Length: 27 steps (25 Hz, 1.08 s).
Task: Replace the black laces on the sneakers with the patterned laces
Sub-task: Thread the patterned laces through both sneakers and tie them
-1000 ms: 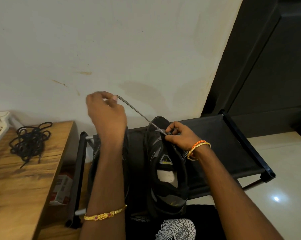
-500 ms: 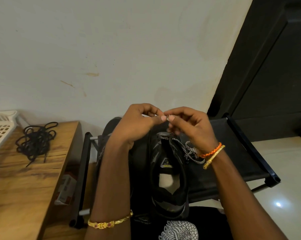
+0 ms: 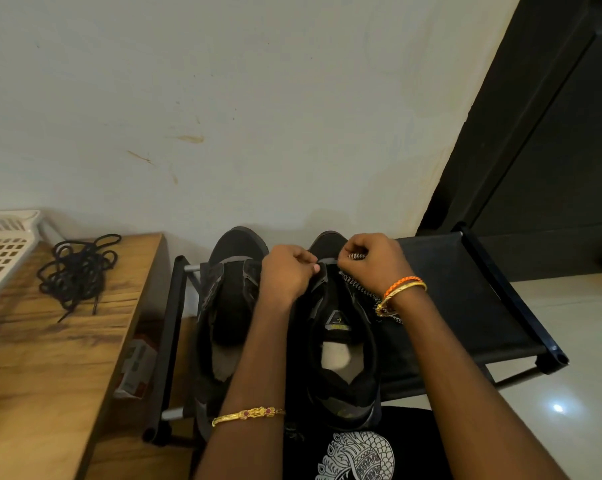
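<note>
Two black sneakers stand side by side on a black fabric rack (image 3: 466,306), toes to the wall. The left sneaker (image 3: 228,306) has no laces in it. Over the front of the right sneaker (image 3: 341,358) both hands work close together. My right hand (image 3: 375,261) pinches the black-and-white patterned lace (image 3: 356,256), which trails down past my wrist onto the rack. My left hand (image 3: 287,275) is closed at the shoe's eyelets; I cannot tell if it grips the lace or the shoe's edge. The removed black laces (image 3: 76,271) lie in a tangle on the wooden table.
The wooden table (image 3: 50,358) stands left of the rack, with a white perforated basket (image 3: 5,247) at its far corner. A red-and-white box (image 3: 135,368) lies on the floor between table and rack. A wall is behind; a dark door stands at the right.
A second ago my left hand held the lace pulled up and left. Both hands have since dropped together onto the front of the right sneaker.
</note>
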Each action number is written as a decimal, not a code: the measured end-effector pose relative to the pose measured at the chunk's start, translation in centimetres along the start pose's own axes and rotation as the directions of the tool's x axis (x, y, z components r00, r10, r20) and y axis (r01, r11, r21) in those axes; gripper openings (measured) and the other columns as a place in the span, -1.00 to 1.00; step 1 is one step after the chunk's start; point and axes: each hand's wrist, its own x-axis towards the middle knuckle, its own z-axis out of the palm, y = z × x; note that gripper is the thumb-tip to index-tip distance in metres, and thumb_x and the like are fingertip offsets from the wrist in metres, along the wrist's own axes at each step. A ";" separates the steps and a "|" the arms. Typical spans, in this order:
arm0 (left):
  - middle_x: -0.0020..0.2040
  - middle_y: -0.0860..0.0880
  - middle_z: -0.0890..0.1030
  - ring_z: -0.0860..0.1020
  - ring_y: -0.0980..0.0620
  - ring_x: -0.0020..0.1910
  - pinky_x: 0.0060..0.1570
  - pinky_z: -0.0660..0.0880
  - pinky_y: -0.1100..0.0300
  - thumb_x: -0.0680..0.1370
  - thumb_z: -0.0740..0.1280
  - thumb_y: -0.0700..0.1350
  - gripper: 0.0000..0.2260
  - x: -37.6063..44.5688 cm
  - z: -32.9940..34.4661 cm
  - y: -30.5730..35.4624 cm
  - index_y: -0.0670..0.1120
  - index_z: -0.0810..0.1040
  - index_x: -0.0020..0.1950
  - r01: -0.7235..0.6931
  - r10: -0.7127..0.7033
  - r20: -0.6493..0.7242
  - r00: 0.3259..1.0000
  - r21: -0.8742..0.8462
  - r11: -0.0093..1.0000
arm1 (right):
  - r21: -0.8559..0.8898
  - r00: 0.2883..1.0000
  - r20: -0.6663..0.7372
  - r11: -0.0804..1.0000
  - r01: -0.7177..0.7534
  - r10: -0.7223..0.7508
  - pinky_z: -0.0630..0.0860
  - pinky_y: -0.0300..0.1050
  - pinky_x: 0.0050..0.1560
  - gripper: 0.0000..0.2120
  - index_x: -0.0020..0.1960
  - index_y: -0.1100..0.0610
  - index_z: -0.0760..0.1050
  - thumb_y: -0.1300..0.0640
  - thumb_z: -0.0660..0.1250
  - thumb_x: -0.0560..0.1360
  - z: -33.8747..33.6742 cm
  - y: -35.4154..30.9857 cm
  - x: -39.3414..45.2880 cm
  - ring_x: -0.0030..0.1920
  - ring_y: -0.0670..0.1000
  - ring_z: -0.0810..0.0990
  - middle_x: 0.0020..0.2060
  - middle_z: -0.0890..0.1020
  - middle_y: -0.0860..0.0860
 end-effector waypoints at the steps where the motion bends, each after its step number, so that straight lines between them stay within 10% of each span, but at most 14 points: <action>1: -0.16 -0.10 0.67 0.61 -0.01 -0.16 -0.01 0.61 0.03 0.46 0.45 -0.25 -0.90 0.1 0.3 -0.2 -0.07 0.64 -0.21 0.012 -0.012 -0.018 1.000 0.009 1.000 | -0.068 0.999 0.035 0.998 0.011 -0.008 0.45 -0.23 -0.15 -0.93 -0.16 0.16 0.62 0.20 0.36 0.45 0.3 -0.1 0.1 -0.16 -0.02 0.55 -0.20 0.62 0.05; 6: -0.22 -0.12 0.65 0.64 -0.10 -0.17 -0.12 0.64 0.02 0.46 0.45 -0.27 -0.87 0.1 0.3 -0.5 -0.10 0.63 -0.27 0.062 -0.064 -0.026 0.998 -0.067 0.996 | -0.254 0.993 0.109 0.965 0.073 -0.047 0.53 -0.06 -0.02 -0.84 -0.02 0.16 0.63 0.15 0.29 0.52 1.4 -0.6 0.2 -0.04 0.06 0.55 -0.06 0.57 0.07; 16: -0.15 -0.10 0.66 0.62 0.01 -0.15 -0.19 0.61 0.16 0.44 0.46 -0.28 -0.94 -0.1 0.4 -0.7 -0.13 0.66 -0.18 0.088 -0.089 0.006 0.996 -0.154 0.984 | 0.155 0.960 -0.016 0.949 -0.274 0.280 0.46 -0.09 0.08 -0.80 -0.30 0.01 0.56 0.20 0.32 0.47 3.9 -0.2 -0.2 0.13 0.09 0.48 -0.31 0.57 -0.11; 27: -0.20 -0.08 0.69 0.66 -0.04 -0.16 -0.07 0.63 -0.02 0.45 0.46 -0.22 -0.81 0.5 1.1 -1.9 0.02 0.61 -0.31 0.025 -0.042 -0.097 0.994 -0.170 0.985 | 0.309 0.925 -0.026 0.884 -0.352 0.378 0.24 -0.10 0.39 -0.95 -0.18 0.04 0.67 0.15 0.51 0.37 4.5 0.4 0.0 0.41 0.09 0.26 0.41 0.30 0.01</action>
